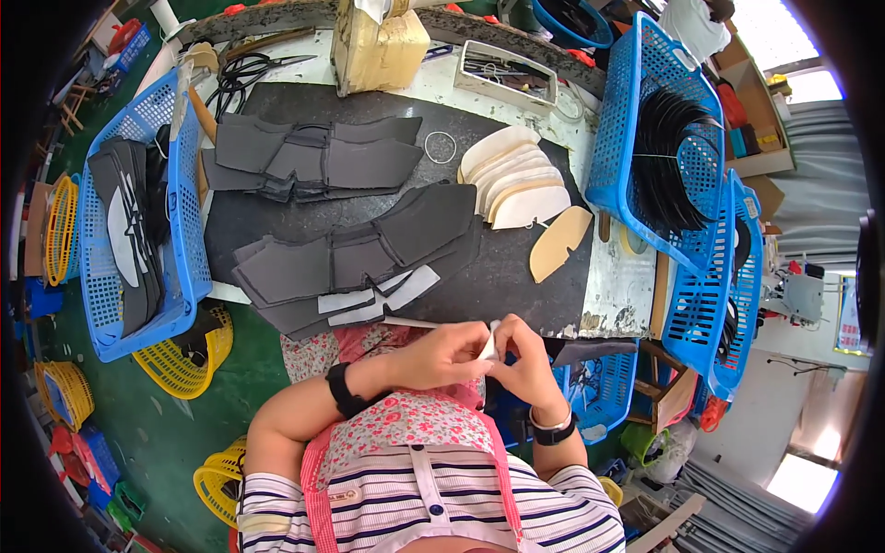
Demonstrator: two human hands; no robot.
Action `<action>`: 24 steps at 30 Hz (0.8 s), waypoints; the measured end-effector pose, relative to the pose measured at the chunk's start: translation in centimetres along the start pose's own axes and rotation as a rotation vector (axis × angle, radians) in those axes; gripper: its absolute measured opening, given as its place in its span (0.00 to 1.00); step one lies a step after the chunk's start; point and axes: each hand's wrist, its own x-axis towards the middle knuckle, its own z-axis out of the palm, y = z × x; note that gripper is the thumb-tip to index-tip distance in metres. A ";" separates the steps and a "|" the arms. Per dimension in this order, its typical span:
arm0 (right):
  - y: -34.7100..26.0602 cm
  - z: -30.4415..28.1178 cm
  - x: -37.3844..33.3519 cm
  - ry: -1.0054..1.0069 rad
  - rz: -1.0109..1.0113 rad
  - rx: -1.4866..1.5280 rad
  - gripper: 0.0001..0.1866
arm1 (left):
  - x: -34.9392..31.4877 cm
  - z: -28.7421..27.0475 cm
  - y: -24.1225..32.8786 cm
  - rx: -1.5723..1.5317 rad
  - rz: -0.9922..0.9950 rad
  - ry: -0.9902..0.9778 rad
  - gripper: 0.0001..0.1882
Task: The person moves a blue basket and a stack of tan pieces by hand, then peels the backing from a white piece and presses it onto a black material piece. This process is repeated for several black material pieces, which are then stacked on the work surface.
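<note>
Close to my body, at the near edge of the table, my left hand [444, 356] and my right hand [524, 365] meet fingertip to fingertip. Both pinch a small white piece [489, 343], thin like paper or cloth; the fingers cover most of it. A thin pale rod or strip [410, 323] runs leftward from beside my left hand. Just beyond lies a stack of dark grey cut panels [369, 253], stitched together, with white strips [410, 288] on its near side. A second stack of grey panels [318, 157] sits farther back.
Cream curved pieces [516, 175] are fanned out on the black mat [502, 267], with a tan piece [559, 241] alongside. Blue baskets stand left [189, 221] and right [604, 166], the right one holding black strips. At the back are scissors [249, 74], a yellowish block [383, 55] and a tool tray [505, 76].
</note>
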 end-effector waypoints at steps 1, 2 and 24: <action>-0.1 -0.1 0.3 -0.039 0.022 0.005 0.12 | 0.1 -0.2 0.1 -0.001 0.000 -0.002 0.07; -0.1 -0.1 0.6 -0.079 0.043 0.010 0.10 | 0.1 -0.6 0.5 0.030 -0.023 -0.002 0.07; -1.4 5.6 9.7 0.119 -0.005 1.278 0.27 | -2.4 -5.5 3.4 -0.183 0.021 0.660 0.19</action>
